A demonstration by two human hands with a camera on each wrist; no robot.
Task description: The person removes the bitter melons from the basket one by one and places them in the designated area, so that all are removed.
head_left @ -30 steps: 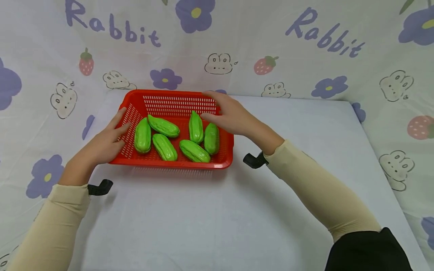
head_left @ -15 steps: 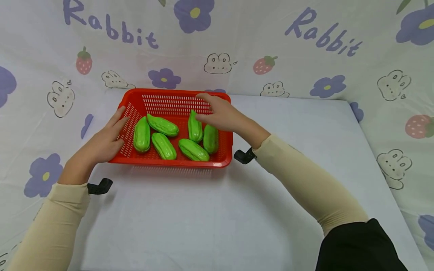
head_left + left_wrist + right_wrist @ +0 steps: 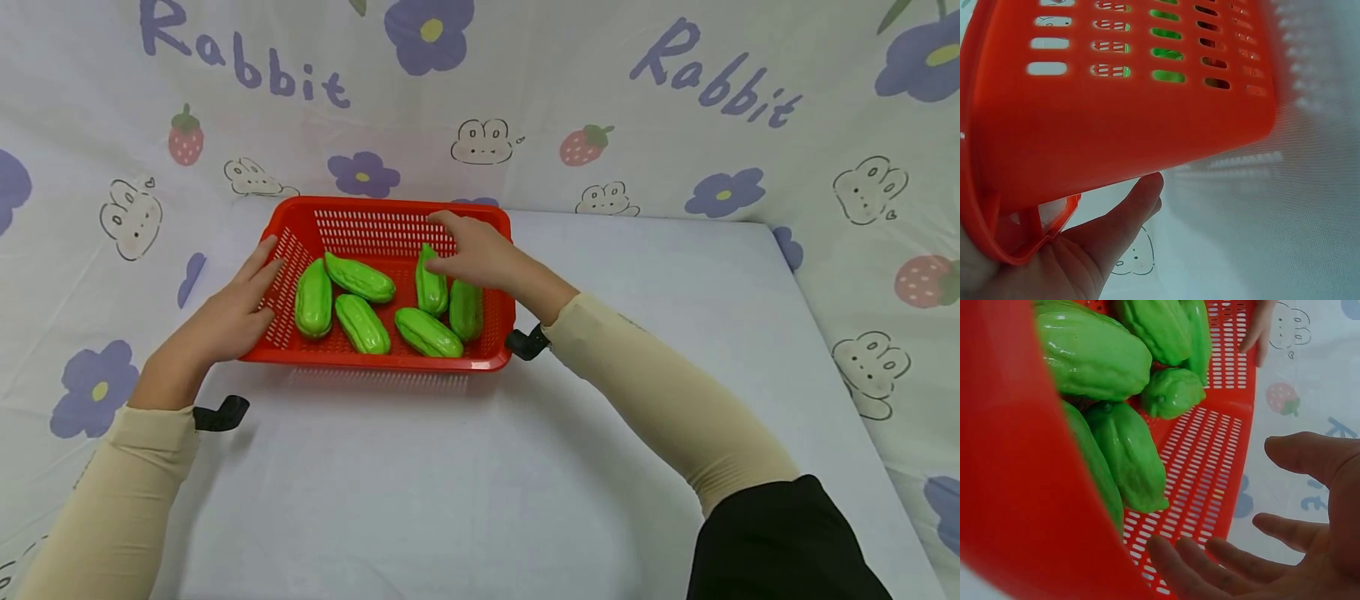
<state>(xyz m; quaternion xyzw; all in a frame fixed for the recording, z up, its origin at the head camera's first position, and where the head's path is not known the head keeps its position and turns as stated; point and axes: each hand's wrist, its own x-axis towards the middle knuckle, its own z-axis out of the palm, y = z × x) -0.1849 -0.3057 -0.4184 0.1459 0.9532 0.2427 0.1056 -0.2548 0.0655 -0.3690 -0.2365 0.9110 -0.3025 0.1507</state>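
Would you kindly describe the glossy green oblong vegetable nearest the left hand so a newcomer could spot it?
Find the red rectangular plastic basket, then its end beside the left hand. The glossy green oblong vegetable there is leftmost of six, lying nearly front-to-back while both neighbours slant.

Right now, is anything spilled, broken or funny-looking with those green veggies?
No, nothing stands out. The six green vegetables lie at different angles inside the red basket, with no visible damage.
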